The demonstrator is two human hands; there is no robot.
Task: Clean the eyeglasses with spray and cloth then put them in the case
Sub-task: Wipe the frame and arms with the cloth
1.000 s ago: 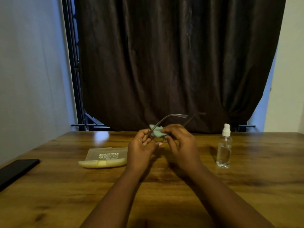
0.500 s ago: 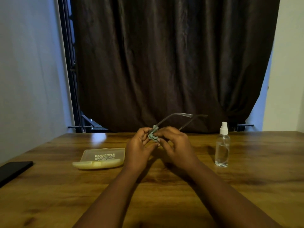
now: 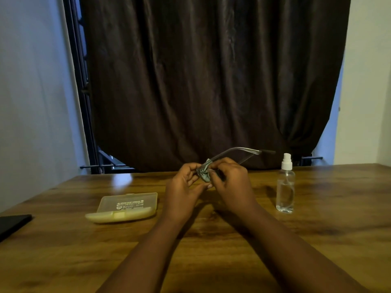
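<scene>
Glasses (image 3: 237, 152) held up over desk (image 3: 317, 240), arms sticking out toward curtain (image 3: 211, 70). Left hand (image 3: 183, 187) pinches frame, right hand (image 3: 231, 182) pinches bunched cloth (image 3: 204, 174) against lens. Case (image 3: 124, 206) shut, lying left of hands; spray bottle (image 3: 285, 185) standing to right.

One pair of eyeglasses (image 3: 237, 154), one small cloth (image 3: 204, 173), one clear spray bottle (image 3: 285, 187), one yellowish plastic case (image 3: 127, 206), one flat black object (image 3: 12, 224) at the surface's (image 3: 317, 240) left edge. Two hands: left hand (image 3: 183, 189), right hand (image 3: 231, 183).
</scene>
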